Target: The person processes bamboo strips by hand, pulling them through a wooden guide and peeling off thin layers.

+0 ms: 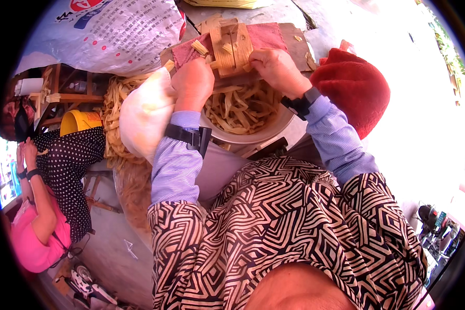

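Observation:
A small wooden block with a slit down its middle (231, 50) stands on a board (300, 44) partly covered by a pink cloth (264, 35). My left hand (193, 79) is closed at the block's left side, with a pale yellowish strip between its fingers. On the right side my right hand (279, 71) pinches the end of a similar strip. The strip's middle is hidden at the block. Just below the hands, a white basin (252, 138) holds many flat, pale strips (240, 110). Short strip pieces (199, 47) lie on the cloth.
A heap of strips (114, 112) lies at the left beside white cloth-like material (145, 112). A printed plastic sack (120, 35) is at the upper left, a red plush item (352, 89) at the right. Another person in pink (42, 248) sits at the left near a yellow bucket (75, 122).

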Available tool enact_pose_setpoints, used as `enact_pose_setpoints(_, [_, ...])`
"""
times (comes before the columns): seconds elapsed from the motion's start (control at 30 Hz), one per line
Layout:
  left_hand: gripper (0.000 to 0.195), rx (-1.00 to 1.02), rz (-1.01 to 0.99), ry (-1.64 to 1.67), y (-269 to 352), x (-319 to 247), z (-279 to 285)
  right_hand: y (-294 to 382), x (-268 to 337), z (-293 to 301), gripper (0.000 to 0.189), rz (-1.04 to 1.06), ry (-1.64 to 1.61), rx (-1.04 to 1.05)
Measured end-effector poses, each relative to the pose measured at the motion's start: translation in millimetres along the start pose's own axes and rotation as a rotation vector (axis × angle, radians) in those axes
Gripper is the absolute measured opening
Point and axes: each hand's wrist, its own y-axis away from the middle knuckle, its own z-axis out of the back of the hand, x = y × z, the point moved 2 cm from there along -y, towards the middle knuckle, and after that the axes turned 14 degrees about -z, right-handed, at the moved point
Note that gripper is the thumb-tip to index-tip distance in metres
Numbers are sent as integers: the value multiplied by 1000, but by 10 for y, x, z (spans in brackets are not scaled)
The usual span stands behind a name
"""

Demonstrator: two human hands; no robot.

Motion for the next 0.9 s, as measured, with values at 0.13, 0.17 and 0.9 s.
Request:
enact_pose_setpoints(0.13, [30,16,-88,390,89,-9,75,134,173,87,20,-61,-551,48])
enact_pose_setpoints(0.17, [29,15,-151,509,99,-92,110,118,242,158,22,-15,-514,-14])
enact_pose_setpoints(0.9, [30,108,-596,1478,129,-1075,1114,478,1021,986,24,289,-1496,708])
